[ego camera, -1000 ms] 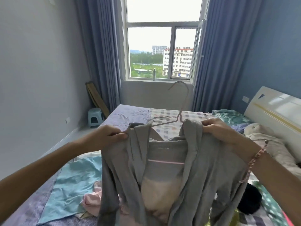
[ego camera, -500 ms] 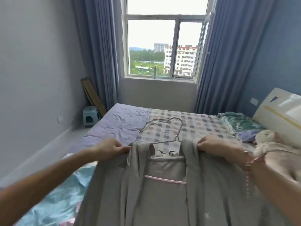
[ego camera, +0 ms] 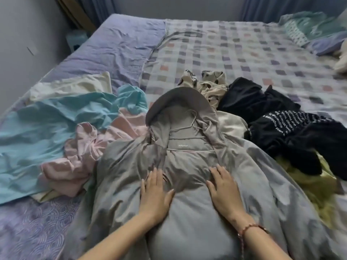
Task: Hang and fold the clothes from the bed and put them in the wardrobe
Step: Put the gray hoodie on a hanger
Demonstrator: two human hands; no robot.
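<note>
A grey hooded jacket (ego camera: 187, 212) lies spread face up on the bed, its hood pointing away from me. A thin wire hanger (ego camera: 189, 128) sits inside its neck, hook resting in the hood. My left hand (ego camera: 155, 192) and my right hand (ego camera: 225, 190) rest flat, palms down, on the jacket's front panels, fingers together, gripping nothing. Around it on the bed lie a pink garment (ego camera: 88, 156), a light blue garment (ego camera: 56, 121), a black printed garment (ego camera: 281, 128) and a cream patterned garment (ego camera: 206, 85).
The bed carries a checked sheet (ego camera: 244, 49) and a purple sheet (ego camera: 116, 45). A yellow cloth (ego camera: 309, 184) lies at the right, pillows (ego camera: 309, 29) at the far right. A small stool (ego camera: 76, 39) stands by the left wall. The wardrobe is out of view.
The jacket on its hanger, held up by the shoulders before, now lies flat on the bed. Both hands have let go and moved down onto its front. My view has tilted down.
</note>
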